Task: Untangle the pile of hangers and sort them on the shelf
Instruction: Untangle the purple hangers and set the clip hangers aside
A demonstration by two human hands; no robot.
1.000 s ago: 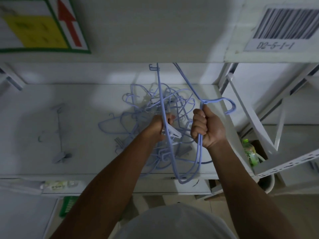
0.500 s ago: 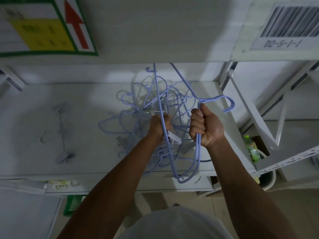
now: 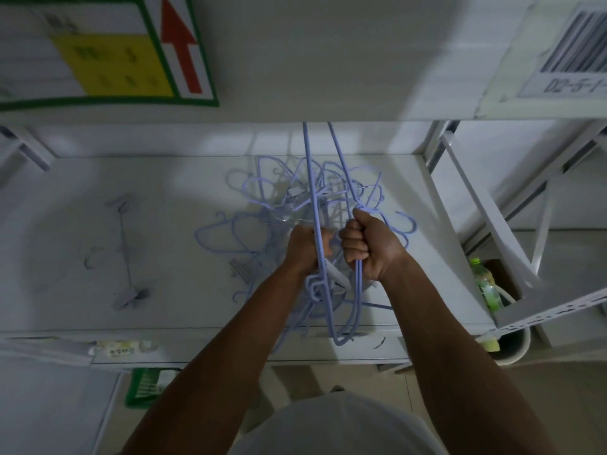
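Bare shelf (image 3: 65, 218) lies free to the left, past a lone clip hanger (image 3: 123, 254); the pile of hangers (image 3: 289, 195) crowds the middle, a lifted hanger (image 3: 310, 178) spans up to the upper shelf board (image 3: 295, 77), and a slanted brace (image 3: 476, 198) bars the right.

- The scene is taken by a single wide-angle camera worn on the person's head, set above and behind the hands.
- The view is directed forward and steeply down onto the white shelf (image 3: 65, 208), whose board fills the middle band of the frame.
- The left hand (image 3: 307, 247) and right hand (image 3: 368, 246) are caught near the centre at arm's reach, with both forearms running up from the lower edge.
- The pile of hangers (image 3: 295, 198) is framed just beyond the hands.
- The upper board's front edge, with an arrow sign (image 3: 179, 44) and a barcode label (image 3: 578, 44), is held close along the top.
- The floor (image 3: 558, 405) is glimpsed well below, at the bottom.
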